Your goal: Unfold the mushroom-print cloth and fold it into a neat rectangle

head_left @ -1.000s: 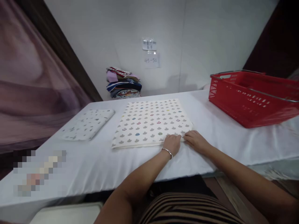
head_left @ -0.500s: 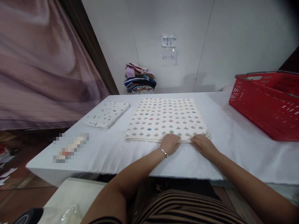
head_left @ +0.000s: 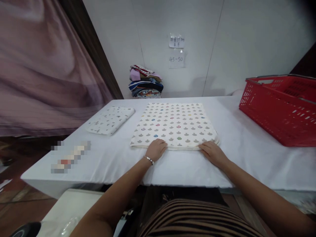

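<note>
White-draped surface (head_left: 118, 164) before a pale wall (head_left: 234, 42), red basket (head_left: 271, 118) at right. Folded cream fabric (head_left: 172, 123) with grey print lies flat in the middle, left hand (head_left: 156, 150) and right hand (head_left: 214, 153) resting on its near edge; whether they pinch it cannot be told

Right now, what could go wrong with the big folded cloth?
Layers of the big cloth look staggered at its near right corner, so they might slip out of line. The left hand and right hand are both at the near edge, so the far side could shift or crease.
</note>
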Demonstrator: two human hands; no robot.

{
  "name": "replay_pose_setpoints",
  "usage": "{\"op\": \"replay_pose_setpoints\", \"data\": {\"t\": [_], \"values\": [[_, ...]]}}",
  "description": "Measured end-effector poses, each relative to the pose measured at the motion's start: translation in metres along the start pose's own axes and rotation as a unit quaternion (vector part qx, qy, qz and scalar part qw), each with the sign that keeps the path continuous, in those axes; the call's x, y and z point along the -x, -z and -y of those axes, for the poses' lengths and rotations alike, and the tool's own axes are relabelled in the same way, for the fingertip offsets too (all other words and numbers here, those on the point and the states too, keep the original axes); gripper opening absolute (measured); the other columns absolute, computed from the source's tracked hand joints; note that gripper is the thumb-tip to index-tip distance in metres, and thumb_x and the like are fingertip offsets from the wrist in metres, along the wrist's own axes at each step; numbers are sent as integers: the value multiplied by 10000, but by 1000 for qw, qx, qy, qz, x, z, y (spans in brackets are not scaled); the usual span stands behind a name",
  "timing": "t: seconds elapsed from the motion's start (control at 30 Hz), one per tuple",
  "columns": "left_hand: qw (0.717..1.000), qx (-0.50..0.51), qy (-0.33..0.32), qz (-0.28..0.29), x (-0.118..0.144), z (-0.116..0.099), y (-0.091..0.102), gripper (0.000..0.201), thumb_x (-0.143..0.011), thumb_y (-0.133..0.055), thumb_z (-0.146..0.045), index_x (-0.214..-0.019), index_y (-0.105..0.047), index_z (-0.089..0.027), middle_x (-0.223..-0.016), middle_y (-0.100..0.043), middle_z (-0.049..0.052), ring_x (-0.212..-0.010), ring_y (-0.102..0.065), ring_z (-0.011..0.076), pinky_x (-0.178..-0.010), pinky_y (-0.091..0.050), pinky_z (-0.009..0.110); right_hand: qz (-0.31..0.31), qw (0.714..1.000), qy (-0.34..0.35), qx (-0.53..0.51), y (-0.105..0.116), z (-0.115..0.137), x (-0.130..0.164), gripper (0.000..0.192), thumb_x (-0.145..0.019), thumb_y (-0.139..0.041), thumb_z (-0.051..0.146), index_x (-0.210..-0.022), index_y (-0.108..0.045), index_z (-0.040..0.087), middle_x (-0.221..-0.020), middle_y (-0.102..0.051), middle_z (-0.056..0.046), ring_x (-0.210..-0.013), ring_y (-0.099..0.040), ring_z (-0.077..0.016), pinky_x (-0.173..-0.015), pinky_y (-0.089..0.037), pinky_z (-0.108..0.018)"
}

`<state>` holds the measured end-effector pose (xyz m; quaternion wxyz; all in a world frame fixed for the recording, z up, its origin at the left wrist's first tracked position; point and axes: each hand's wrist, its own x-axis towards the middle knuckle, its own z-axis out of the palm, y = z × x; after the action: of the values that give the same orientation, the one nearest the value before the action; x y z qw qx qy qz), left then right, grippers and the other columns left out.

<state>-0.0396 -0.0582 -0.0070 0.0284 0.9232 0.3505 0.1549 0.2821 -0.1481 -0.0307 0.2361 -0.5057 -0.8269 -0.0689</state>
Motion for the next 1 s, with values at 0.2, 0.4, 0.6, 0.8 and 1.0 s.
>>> {"op": "replay_pose_setpoints", "data": {"t": [0.2,0.4,0.6,0.8,1.0], "values": [[999,-42,-7,15,-6,-2,0,252,-911,-380,-267,-905,-624,-202,-906,-608,50,-867,-506,176,-770,-395,316,-5,1000,-3,-2,0,1,0,226,-907,-423,241,-1028,-608,191,-940,-617,-85,-872,-542,-216,-759,-454,-378],[997,-73,-16,8,-4,-5,-1,262,-911,-364,-221,-849,-616,-186,-876,-601,64,-846,-503,179,-747,-380,324,-7,1000,-4,-7,1,1,0,224,-911,-419,256,-1022,-605,198,-933,-615,-82,-859,-544,-216,-751,-457,-383],[997,-64,-27,14,0,-5,3,228,-892,-393,-198,-850,-617,-201,-871,-592,60,-843,-503,177,-736,-382,322,-12,1000,-3,-3,0,1,0,212,-907,-431,254,-1021,-603,206,-931,-614,-75,-859,-544,-214,-756,-454,-377],[997,-72,-36,14,2,-3,1,233,-898,-382,-218,-869,-613,-200,-895,-596,59,-852,-503,177,-750,-381,320,-10,1000,-4,-6,1,2,-1,213,-908,-426,249,-1018,-601,198,-932,-610,-78,-855,-538,-212,-761,-453,-378],[997,-39,-53,44,1,1,5,175,-877,-449,-282,-898,-608,-210,-919,-583,55,-868,-501,177,-751,-388,310,-5,1000,-6,2,1,2,-1,222,-901,-428,234,-1025,-609,204,-947,-613,-83,-863,-543,-216,-756,-455,-377]]}}
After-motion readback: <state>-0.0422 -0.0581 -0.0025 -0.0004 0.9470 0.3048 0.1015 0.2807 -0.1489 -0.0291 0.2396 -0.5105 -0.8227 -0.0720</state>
